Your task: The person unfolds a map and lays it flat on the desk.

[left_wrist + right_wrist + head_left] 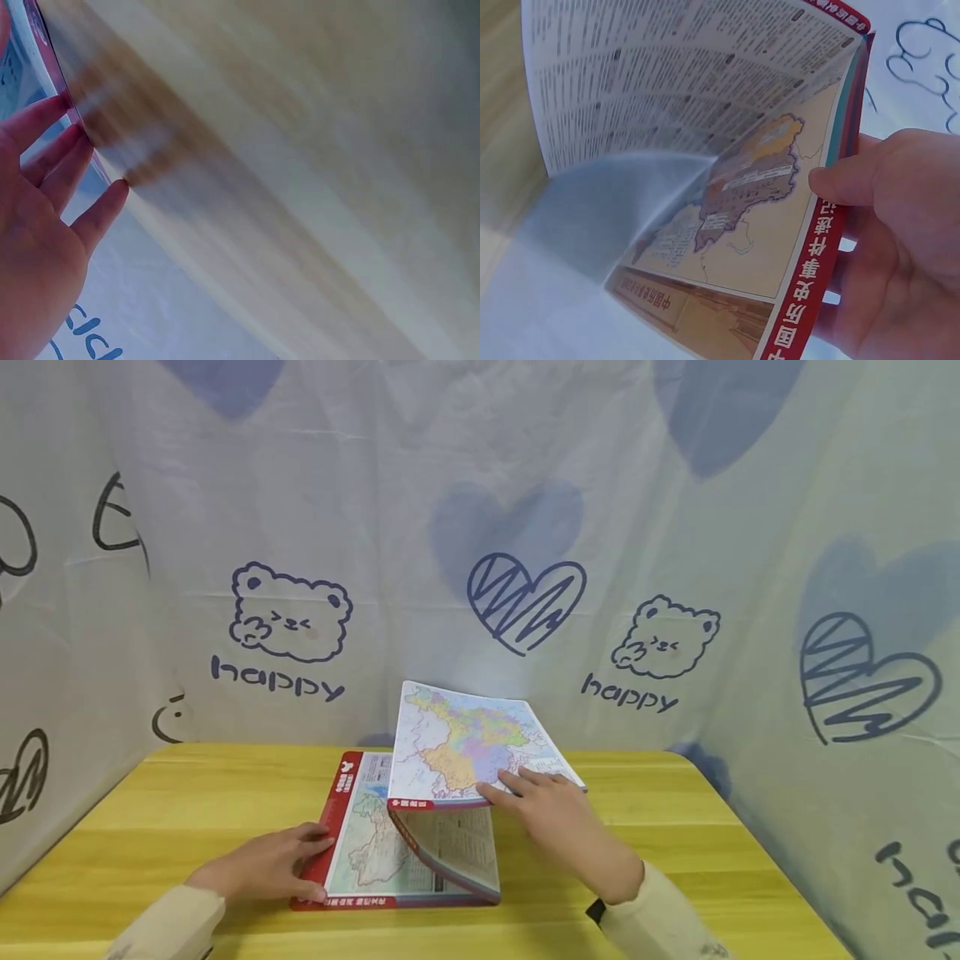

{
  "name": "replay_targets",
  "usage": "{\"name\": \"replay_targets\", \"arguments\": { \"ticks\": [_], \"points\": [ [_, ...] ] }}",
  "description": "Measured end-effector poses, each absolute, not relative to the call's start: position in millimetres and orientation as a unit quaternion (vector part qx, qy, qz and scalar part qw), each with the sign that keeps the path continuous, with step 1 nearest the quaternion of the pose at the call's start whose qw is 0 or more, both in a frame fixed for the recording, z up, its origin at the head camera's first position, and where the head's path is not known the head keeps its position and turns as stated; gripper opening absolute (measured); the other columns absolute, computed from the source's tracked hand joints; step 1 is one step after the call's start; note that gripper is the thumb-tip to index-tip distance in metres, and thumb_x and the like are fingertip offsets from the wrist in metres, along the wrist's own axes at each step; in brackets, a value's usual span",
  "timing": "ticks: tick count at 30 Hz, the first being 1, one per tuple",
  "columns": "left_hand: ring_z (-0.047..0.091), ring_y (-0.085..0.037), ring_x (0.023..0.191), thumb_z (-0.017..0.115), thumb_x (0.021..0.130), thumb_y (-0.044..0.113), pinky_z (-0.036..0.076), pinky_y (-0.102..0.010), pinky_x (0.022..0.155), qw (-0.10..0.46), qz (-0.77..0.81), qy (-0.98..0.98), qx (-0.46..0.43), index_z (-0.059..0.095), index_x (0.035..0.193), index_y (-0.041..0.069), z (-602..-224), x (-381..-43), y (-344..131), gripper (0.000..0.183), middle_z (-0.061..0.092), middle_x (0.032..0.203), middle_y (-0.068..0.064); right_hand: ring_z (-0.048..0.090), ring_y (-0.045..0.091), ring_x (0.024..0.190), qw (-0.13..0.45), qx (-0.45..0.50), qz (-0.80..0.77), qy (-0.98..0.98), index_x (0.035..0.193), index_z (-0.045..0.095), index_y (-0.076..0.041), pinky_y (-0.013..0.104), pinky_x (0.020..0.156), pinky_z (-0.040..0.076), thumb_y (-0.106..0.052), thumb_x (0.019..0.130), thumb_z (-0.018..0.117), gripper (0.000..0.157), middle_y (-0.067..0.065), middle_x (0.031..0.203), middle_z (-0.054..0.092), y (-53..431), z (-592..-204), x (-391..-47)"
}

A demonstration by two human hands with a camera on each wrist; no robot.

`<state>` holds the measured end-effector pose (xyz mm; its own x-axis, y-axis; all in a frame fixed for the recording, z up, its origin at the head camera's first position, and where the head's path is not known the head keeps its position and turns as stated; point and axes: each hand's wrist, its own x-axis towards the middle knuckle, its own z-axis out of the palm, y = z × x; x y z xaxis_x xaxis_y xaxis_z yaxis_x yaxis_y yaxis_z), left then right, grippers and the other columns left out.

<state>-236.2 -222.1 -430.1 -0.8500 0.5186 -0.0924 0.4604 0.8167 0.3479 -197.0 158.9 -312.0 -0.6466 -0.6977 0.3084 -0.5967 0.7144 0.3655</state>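
A folded paper map (375, 860) with red borders lies partly opened on the table. Its upper panel (472, 739), printed with a coloured map, is raised and tilted, joined to the lower part by a curved fold. My right hand (558, 818) grips the raised panel along its right side; in the right wrist view the thumb (840, 186) lies on the inner printed face and the other fingers go behind. My left hand (258, 864) rests at the lower part's red left edge. In the left wrist view its spread fingertips (112, 195) are at that edge.
The yellow wood-grain table (187, 793) extends around the map on both sides. Behind it and at the sides hangs a pale cloth (405, 568) printed with hearts, bear faces and lettering. The raised panel's far edge stands near the back cloth.
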Motion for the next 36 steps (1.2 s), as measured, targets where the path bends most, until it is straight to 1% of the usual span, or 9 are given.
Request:
{"name": "replay_targets", "arguments": {
  "ticks": [4, 8, 11, 20, 25, 30, 33, 36],
  "points": [
    [0.051, -0.042, 0.116, 0.068, 0.078, 0.063, 0.042, -0.061, 0.094, 0.070, 0.128, 0.954, 0.261, 0.059, 0.129, -0.003, -430, -235, -219, 0.084, 0.051, 0.135, -0.021, 0.063, 0.025, 0.110, 0.240, 0.356, -0.112, -0.896, 0.131, 0.061, -0.023, 0.041, 0.083, 0.053, -0.002, 0.082, 0.073, 0.055, 0.004, 0.125, 0.065, 172, -305, -198],
    [0.053, -0.043, 0.114, 0.066, 0.081, 0.061, 0.042, -0.062, 0.093, 0.060, 0.118, 0.958, 0.254, 0.061, 0.127, -0.003, -429, -233, -217, 0.080, 0.053, 0.132, -0.022, 0.064, 0.026, 0.105, 0.295, 0.360, -0.112, -0.878, 0.126, 0.065, -0.020, 0.042, 0.082, 0.053, -0.001, 0.080, 0.074, 0.051, 0.006, 0.119, 0.067, 183, -301, -202],
    [0.053, -0.043, 0.113, 0.067, 0.080, 0.062, 0.042, -0.062, 0.093, 0.061, 0.121, 0.960, 0.245, 0.061, 0.126, -0.003, -429, -232, -216, 0.080, 0.054, 0.132, -0.022, 0.065, 0.028, 0.102, 0.336, 0.363, -0.100, -0.863, 0.122, 0.068, -0.019, 0.042, 0.080, 0.053, 0.001, 0.078, 0.076, 0.049, 0.007, 0.115, 0.069, 190, -299, -204],
    [0.057, -0.039, 0.107, 0.070, 0.074, 0.064, 0.045, -0.059, 0.091, 0.052, 0.105, 0.964, 0.238, 0.063, 0.124, -0.003, -429, -233, -210, 0.084, 0.057, 0.127, -0.021, 0.067, 0.029, 0.095, 0.394, 0.366, -0.097, -0.838, 0.117, 0.070, -0.015, 0.043, 0.074, 0.055, 0.004, 0.074, 0.077, 0.048, 0.009, 0.109, 0.070, 205, -292, -206],
    [0.057, -0.037, 0.104, 0.072, 0.074, 0.062, 0.045, -0.060, 0.091, 0.060, 0.104, 0.967, 0.226, 0.064, 0.123, -0.003, -424, -233, -206, 0.082, 0.058, 0.126, -0.021, 0.068, 0.031, 0.091, 0.445, 0.367, -0.083, -0.812, 0.110, 0.073, -0.012, 0.044, 0.071, 0.055, 0.007, 0.071, 0.076, 0.044, 0.011, 0.104, 0.071, 211, -289, -208],
    [0.058, -0.036, 0.100, 0.073, 0.073, 0.060, 0.047, -0.058, 0.090, 0.048, 0.088, 0.969, 0.227, 0.065, 0.120, -0.004, -424, -232, -207, 0.080, 0.059, 0.122, -0.021, 0.068, 0.035, 0.088, 0.495, 0.375, -0.055, -0.782, 0.104, 0.074, -0.007, 0.046, 0.070, 0.055, 0.010, 0.069, 0.076, 0.039, 0.014, 0.100, 0.072, 215, -286, -210],
    [0.059, -0.034, 0.096, 0.073, 0.072, 0.061, 0.048, -0.056, 0.088, 0.037, 0.073, 0.971, 0.223, 0.067, 0.117, -0.004, -424, -231, -210, 0.080, 0.061, 0.118, -0.021, 0.068, 0.037, 0.087, 0.509, 0.376, -0.040, -0.773, 0.103, 0.074, -0.005, 0.048, 0.069, 0.055, 0.012, 0.068, 0.076, 0.039, 0.016, 0.099, 0.071, 218, -284, -209],
    [0.060, -0.035, 0.095, 0.074, 0.070, 0.062, 0.048, -0.056, 0.088, 0.034, 0.061, 0.975, 0.212, 0.066, 0.117, -0.004, -423, -230, -212, 0.082, 0.062, 0.117, -0.021, 0.068, 0.037, 0.088, 0.510, 0.370, -0.041, -0.776, 0.104, 0.074, -0.005, 0.049, 0.070, 0.055, 0.012, 0.067, 0.077, 0.041, 0.016, 0.100, 0.071, 221, -283, -207]
  ]
}}
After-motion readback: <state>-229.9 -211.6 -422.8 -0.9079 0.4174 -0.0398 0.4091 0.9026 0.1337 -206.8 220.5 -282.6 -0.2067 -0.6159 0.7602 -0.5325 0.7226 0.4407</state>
